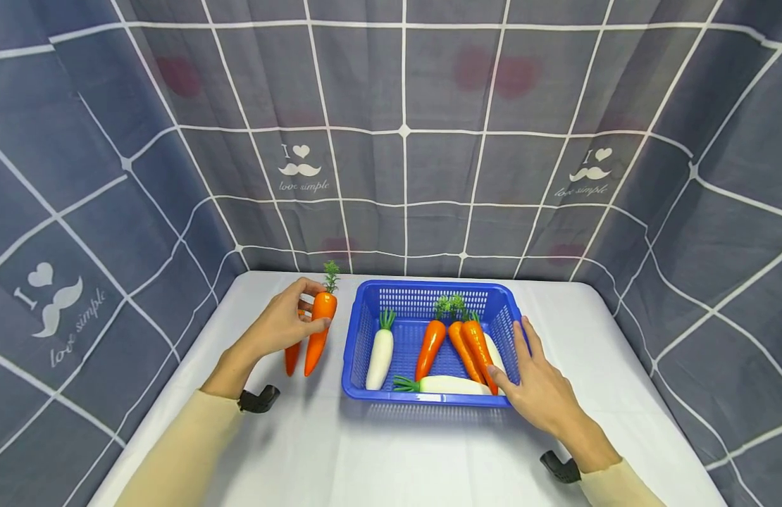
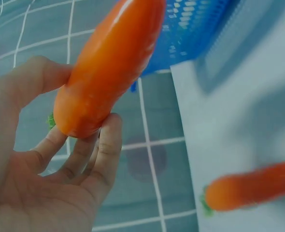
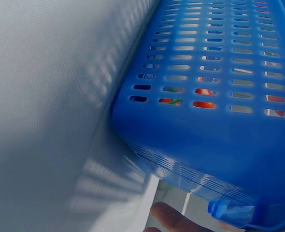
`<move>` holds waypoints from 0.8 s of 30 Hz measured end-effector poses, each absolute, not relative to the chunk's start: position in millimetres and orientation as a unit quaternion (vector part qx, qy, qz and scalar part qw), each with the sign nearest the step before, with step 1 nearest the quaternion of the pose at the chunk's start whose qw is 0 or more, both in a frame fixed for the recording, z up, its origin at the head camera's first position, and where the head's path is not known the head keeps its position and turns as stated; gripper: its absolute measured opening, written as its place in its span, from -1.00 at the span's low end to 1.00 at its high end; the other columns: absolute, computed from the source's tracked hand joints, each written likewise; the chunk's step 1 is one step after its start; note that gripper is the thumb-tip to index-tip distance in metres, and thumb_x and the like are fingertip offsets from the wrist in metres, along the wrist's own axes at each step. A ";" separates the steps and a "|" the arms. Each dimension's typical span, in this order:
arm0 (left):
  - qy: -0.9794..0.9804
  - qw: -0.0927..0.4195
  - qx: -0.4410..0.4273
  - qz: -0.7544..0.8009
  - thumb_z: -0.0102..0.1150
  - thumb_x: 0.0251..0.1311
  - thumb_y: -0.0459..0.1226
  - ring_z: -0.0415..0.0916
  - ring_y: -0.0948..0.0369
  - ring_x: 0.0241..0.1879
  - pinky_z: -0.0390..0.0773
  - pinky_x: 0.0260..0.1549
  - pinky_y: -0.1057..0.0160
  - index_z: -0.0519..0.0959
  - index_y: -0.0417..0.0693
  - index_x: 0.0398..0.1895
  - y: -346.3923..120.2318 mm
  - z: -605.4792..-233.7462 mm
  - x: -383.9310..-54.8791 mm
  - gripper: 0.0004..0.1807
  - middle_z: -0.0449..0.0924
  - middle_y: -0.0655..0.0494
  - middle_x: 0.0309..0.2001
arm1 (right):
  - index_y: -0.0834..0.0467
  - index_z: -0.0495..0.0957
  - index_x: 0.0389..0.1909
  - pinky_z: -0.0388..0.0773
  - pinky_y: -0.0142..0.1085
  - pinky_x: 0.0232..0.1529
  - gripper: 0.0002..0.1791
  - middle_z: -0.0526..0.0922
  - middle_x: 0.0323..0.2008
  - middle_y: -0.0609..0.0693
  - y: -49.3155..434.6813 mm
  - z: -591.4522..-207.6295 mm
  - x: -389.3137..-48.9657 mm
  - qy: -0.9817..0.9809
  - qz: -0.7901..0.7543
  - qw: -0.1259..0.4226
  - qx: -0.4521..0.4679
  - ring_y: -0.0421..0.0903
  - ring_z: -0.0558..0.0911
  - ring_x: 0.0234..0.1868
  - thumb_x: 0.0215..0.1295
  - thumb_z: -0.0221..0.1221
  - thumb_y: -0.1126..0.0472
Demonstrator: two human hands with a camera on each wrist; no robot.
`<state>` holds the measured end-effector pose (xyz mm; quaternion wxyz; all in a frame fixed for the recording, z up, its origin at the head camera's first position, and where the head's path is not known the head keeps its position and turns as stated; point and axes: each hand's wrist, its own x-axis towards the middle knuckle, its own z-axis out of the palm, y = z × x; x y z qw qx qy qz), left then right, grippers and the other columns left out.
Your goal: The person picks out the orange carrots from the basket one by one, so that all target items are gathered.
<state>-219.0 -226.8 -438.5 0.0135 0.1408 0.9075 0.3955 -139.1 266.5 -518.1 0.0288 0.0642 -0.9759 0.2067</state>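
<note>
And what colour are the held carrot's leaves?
Green; the leaves show best in the head view.

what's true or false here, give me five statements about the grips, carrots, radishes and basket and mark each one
1. The person's bare left grip holds a feathery-topped, smooth orange carrot. True.
2. Three more orange carrots lie in the rectangular, blue, perforated plastic basket. True.
3. The held carrot is inside that basket. False: it is outside, left of the basket in the head view.
4. The person's bare right grip holds a carrot. False: it is at the basket's right side, holding no carrot.
5. A long white radish with green leaves lies along the basket's near side. True.
</note>
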 end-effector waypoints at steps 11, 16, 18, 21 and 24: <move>0.917 -0.012 0.099 0.386 0.60 0.45 -0.20 0.77 -0.24 0.26 0.74 0.00 0.15 0.49 -0.18 0.55 -265.1 -455.3 -224.1 -0.29 0.63 -0.27 0.48 | 0.25 -0.20 0.94 0.86 0.38 -0.13 0.26 -0.22 0.95 0.30 267.3 -518.9 -140.2 -0.976 0.208 0.030 0.065 0.44 0.86 -0.02 0.68 0.18 -0.44; 0.925 -0.016 0.075 0.372 0.58 0.47 -0.18 0.75 -0.29 0.28 0.80 0.10 -0.02 0.47 -0.22 0.58 -281.8 -465.3 -225.8 -0.26 0.61 -0.33 0.48 | 0.27 -0.20 0.94 0.87 0.36 -0.14 0.27 -0.22 0.94 0.31 267.1 -518.7 -140.3 -0.976 0.208 0.028 0.064 0.44 0.85 -0.02 0.68 0.18 -0.44; 0.927 -0.014 0.067 0.369 0.57 0.49 -0.19 0.73 -0.32 0.29 0.82 0.17 -0.16 0.45 -0.24 0.59 -288.1 -469.4 -226.2 -0.25 0.59 -0.36 0.49 | 0.27 -0.20 0.94 0.87 0.36 -0.13 0.27 -0.22 0.94 0.31 267.1 -518.8 -140.4 -0.976 0.208 0.028 0.064 0.45 0.85 -0.02 0.68 0.18 -0.43; 0.930 -0.012 0.057 0.362 0.55 0.49 -0.20 0.71 -0.36 0.31 0.78 0.25 -0.30 0.43 -0.27 0.61 -297.4 -476.0 -226.4 -0.23 0.56 -0.41 0.51 | 0.26 -0.20 0.94 0.87 0.37 -0.11 0.26 -0.22 0.94 0.31 267.0 -519.0 -140.6 -0.976 0.208 0.028 0.063 0.46 0.85 0.00 0.68 0.18 -0.44; 0.933 -0.008 0.044 0.356 0.54 0.50 -0.20 0.71 -0.36 0.32 0.76 0.28 -0.32 0.42 -0.27 0.62 -306.1 -482.6 -227.4 -0.24 0.55 -0.41 0.52 | 0.25 -0.20 0.94 0.87 0.37 -0.10 0.26 -0.22 0.95 0.30 267.2 -519.6 -140.2 -0.975 0.210 0.027 0.061 0.48 0.85 0.02 0.68 0.17 -0.44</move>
